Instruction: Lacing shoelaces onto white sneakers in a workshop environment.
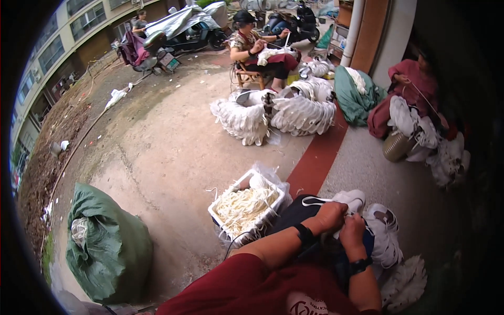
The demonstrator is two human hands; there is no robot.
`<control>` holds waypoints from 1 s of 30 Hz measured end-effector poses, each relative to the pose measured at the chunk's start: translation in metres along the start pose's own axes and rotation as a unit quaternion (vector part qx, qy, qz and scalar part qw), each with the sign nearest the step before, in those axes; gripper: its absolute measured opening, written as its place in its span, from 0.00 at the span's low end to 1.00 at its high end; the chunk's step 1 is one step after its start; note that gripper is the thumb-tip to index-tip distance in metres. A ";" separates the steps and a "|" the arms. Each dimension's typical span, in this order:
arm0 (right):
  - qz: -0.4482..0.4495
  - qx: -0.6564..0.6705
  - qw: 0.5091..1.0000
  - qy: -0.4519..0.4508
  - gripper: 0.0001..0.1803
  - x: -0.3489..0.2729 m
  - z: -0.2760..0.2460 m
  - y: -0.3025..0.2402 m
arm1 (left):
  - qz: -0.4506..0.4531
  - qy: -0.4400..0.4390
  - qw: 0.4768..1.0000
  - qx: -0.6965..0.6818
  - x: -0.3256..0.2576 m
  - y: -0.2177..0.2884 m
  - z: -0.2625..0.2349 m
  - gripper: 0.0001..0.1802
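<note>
In my lap lies a white shoe [350, 198], its toe pointing away from me. My left hand [331, 216] is closed over its near side, and a flat white shoelace [313, 200] loops out to the left from the fingers. Close against it, my right hand [352, 231] is pinched shut; the fingertips meet at the shoe's opening, and what they grip is hidden. More white shoes [385, 231] rest beside my right hand. Left of my knees stands a white basket [214, 212] lined with clear plastic, heaped with loose cream-white shoelaces [245, 210].
A stuffed green sack [113, 252] stands at the left. Ahead are big rings of white shoes [303, 113]. One person [252, 47] sits beyond them with laces, another [415, 79] at the right beside shoes and a green sack [357, 102]. Scooters [197, 34] are parked behind.
</note>
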State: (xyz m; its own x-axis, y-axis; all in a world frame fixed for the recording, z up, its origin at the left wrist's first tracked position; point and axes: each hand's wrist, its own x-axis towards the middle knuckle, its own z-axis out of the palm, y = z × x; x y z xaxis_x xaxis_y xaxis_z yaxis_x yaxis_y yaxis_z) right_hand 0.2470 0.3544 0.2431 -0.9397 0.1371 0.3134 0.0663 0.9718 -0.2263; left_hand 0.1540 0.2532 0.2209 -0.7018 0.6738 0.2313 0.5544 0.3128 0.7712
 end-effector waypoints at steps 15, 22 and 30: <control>-0.041 0.123 0.991 0.028 0.04 0.008 0.007 0.014 | 0.064 0.026 0.997 0.029 -0.018 0.002 -0.006 0.10; -0.116 0.215 0.968 0.065 0.03 0.004 -0.001 0.001 | 0.081 0.000 0.993 0.092 -0.019 -0.004 0.007 0.10; 0.039 0.204 0.978 0.001 0.03 0.008 0.004 0.016 | 0.006 0.006 1.000 0.000 -0.014 -0.015 0.000 0.10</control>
State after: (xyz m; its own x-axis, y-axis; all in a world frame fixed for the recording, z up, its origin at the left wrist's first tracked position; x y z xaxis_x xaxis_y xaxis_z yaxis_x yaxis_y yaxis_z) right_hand 0.2387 0.3703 0.2382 -0.9365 0.2076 0.2826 -0.0030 0.8011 -0.5985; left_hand 0.1560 0.2391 0.2061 -0.7007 0.6694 0.2468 0.5624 0.3054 0.7684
